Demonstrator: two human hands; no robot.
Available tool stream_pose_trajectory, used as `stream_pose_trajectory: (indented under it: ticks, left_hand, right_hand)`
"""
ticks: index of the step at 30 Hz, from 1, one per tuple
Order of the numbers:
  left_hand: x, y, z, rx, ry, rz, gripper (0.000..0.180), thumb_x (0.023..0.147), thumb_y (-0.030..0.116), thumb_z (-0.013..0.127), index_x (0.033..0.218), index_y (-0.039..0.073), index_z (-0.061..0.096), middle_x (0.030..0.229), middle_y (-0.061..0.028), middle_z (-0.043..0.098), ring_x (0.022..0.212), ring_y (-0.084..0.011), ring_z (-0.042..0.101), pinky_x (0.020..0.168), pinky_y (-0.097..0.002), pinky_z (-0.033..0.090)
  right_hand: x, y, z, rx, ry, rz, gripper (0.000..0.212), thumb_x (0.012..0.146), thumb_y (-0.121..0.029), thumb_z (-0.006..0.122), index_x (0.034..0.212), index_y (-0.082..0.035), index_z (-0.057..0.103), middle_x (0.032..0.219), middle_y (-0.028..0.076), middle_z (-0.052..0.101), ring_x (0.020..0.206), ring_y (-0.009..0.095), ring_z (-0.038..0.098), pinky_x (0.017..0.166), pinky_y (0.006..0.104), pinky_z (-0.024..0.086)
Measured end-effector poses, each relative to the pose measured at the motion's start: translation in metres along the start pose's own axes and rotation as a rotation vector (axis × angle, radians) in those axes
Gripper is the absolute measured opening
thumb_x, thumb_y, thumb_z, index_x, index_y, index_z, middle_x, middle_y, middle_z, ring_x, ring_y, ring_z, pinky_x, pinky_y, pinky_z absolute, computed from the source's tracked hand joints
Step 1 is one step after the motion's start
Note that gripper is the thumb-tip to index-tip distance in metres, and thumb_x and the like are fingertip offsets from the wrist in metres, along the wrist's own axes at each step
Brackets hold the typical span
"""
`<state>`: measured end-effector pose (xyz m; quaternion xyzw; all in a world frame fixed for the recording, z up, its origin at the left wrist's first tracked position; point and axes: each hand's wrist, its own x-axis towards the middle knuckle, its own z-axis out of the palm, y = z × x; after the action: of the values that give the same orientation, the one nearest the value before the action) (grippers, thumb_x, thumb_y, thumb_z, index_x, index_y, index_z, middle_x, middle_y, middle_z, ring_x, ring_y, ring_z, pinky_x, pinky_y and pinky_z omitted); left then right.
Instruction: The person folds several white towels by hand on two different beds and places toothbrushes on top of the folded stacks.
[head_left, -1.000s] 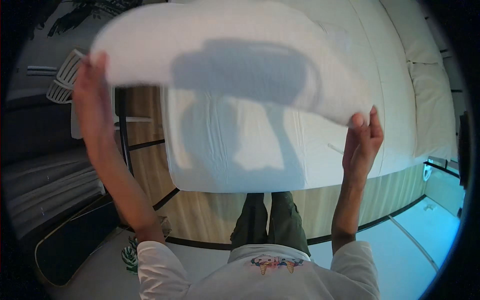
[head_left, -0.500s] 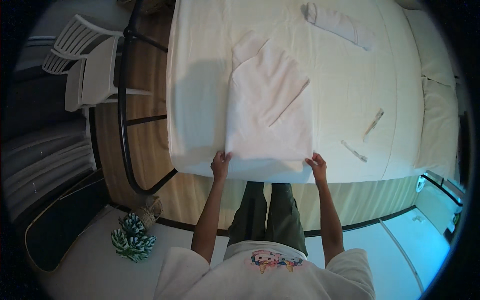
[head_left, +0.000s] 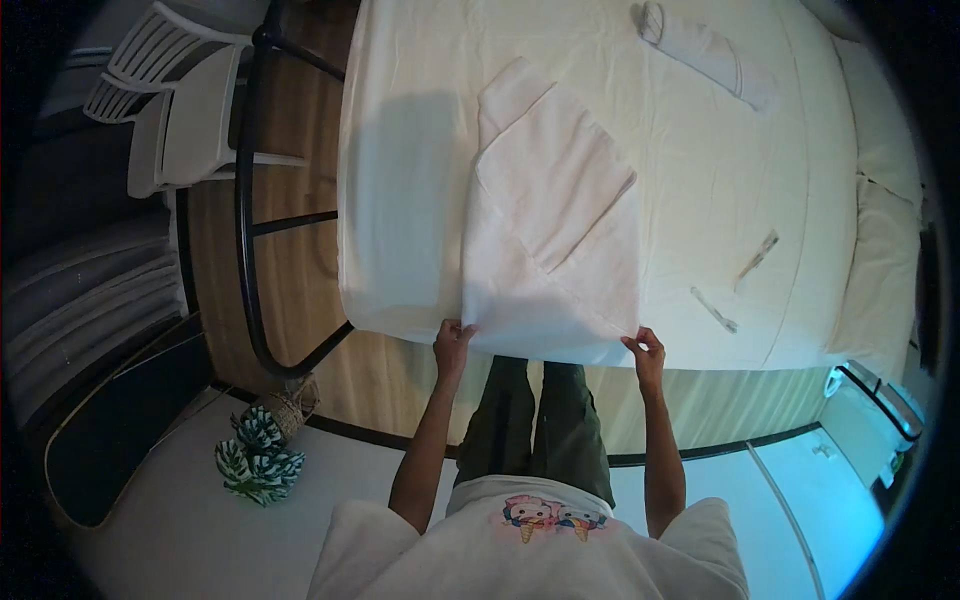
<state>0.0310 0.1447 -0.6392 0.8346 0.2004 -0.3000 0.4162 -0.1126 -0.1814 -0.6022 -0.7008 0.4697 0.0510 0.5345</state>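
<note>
A white towel (head_left: pixel 560 190) lies folded on the bed, its far end narrowing to slanted, overlapping flaps. At its near left corner, my left hand (head_left: pixel 453 345) pinches the towel's edge between thumb and fingers. My right hand (head_left: pixel 648 355) grips the near right corner the same way. The near edge stretches between both hands, close to the side of the mattress. Further right on the bed lie two slim clear-wrapped sticks, one brownish (head_left: pixel 757 260) and one whitish (head_left: pixel 714 311); their kind is too small to tell.
A rolled white towel (head_left: pixel 705 62) rests at the bed's far right. Pillows (head_left: pixel 880 270) line the right end of the white-sheeted bed (head_left: pixel 400 240). A black metal bed frame (head_left: pixel 245 220) and a white chair (head_left: pixel 195 125) stand left. Behind, a leafy plant (head_left: pixel 260 465) leans from a woven basket.
Both hands have drawn the towel's near edge slightly toward me. The towel now lies straighter and smoother, with its slanted folds more sharply marked. My view has also shifted slightly.
</note>
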Motion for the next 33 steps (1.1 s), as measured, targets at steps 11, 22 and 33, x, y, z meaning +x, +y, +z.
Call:
stream_pose_trajectory:
  ticks: [11,22,33]
  left_hand:
    - [-0.018,0.048,0.034,0.838,-0.056,1.040,0.067,0.058,0.001,0.060,0.121,0.011,0.041,0.125,-0.0112,0.038,0.117,-0.0288,0.035,0.094,-0.0438,0.032]
    - [0.051,0.104,-0.016,0.151,-0.503,0.261,0.042,0.064,0.009,0.067,0.104,0.008,0.056,0.100,-0.0106,0.058,0.095,-0.0222,0.054,0.085,-0.0317,0.040]
    - [0.013,0.073,0.061,1.018,0.115,1.271,0.051,0.077,0.017,0.050,0.126,0.024,0.036,0.133,0.0012,0.031,0.121,-0.0204,0.031,0.095,-0.0486,0.025]
  right_hand:
    - [-0.013,-0.029,0.049,-0.800,-0.282,-0.778,0.072,0.060,0.002,0.059,0.126,-0.014,0.035,0.132,0.012,0.029,0.121,0.033,0.026,0.096,0.0517,0.021]
    - [0.153,-0.084,0.018,-0.284,-1.032,0.093,0.051,0.056,-0.009,0.069,0.104,-0.002,0.055,0.099,0.006,0.057,0.092,0.016,0.053,0.081,0.0268,0.041]
    - [0.181,-0.097,0.021,-0.296,-0.953,0.232,0.032,0.062,-0.024,0.070,0.086,-0.004,0.064,0.094,0.005,0.057,0.094,0.019,0.053,0.078,0.0289,0.041]
